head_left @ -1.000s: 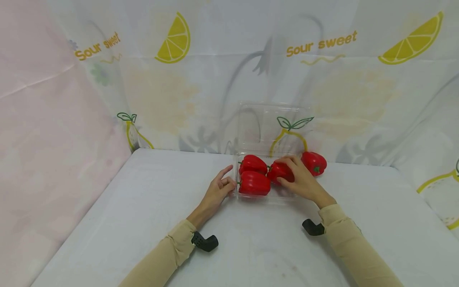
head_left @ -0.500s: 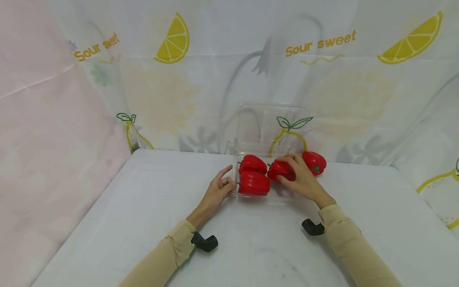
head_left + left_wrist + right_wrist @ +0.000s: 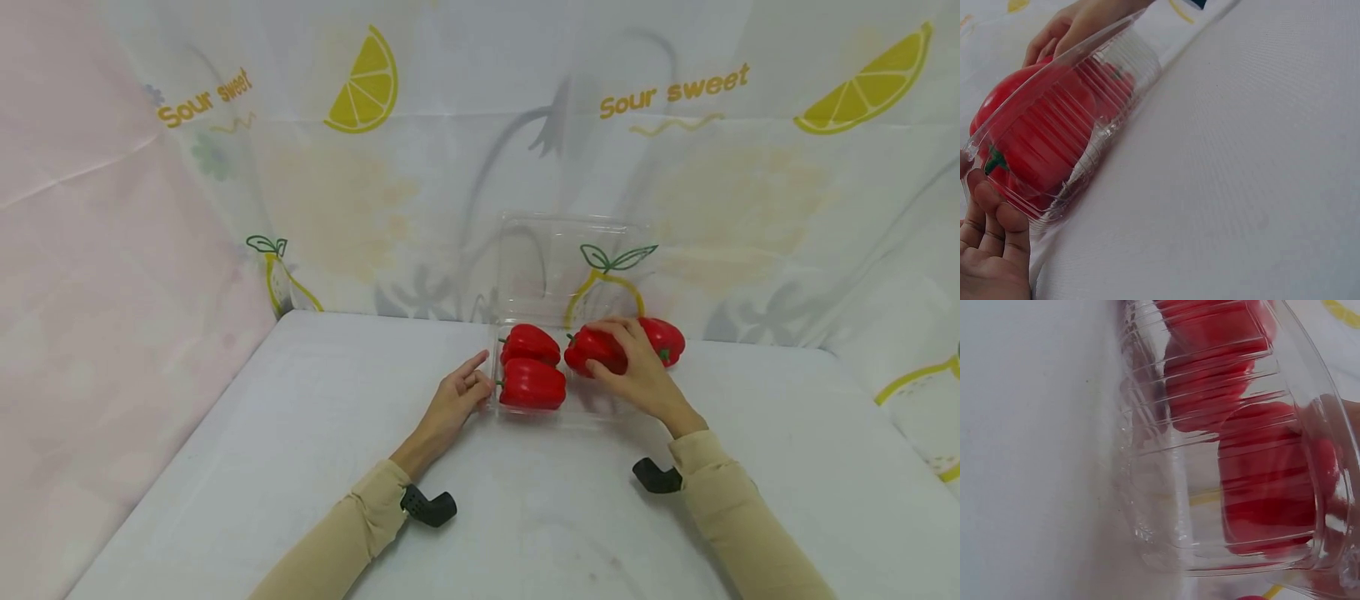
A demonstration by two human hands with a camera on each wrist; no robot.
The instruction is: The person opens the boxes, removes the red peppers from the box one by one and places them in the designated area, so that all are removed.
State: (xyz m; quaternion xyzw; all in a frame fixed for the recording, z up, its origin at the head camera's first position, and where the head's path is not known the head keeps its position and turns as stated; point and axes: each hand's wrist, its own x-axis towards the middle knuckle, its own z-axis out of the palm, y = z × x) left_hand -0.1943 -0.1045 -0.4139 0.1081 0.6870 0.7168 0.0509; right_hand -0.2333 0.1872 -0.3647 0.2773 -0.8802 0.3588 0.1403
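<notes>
A clear plastic clamshell box (image 3: 592,414) lies on the table with its lid (image 3: 525,262) raised at the back. Two red bell peppers fill its left side: a front one (image 3: 532,385) and a back one (image 3: 529,344). My right hand (image 3: 641,383) grips another red bell pepper (image 3: 591,350) from above, over the right half of the box. Seen from the right wrist, that pepper (image 3: 1266,481) shows through the ribbed wall. At the box's left edge, my left hand (image 3: 452,406) pinches the rim; its curled fingers (image 3: 1011,217) are close to the front pepper's green stem.
One more red bell pepper (image 3: 666,340) sits just right of the box, partly behind my right hand. A white cloth covers the table (image 3: 337,400). The patterned curtain (image 3: 450,167) hangs right behind the lid, and a pink cloth (image 3: 112,292) hangs at left.
My right hand has shifted slightly to the right with its pepper, widening the gap to the two left peppers. My left hand stays at the box's edge.
</notes>
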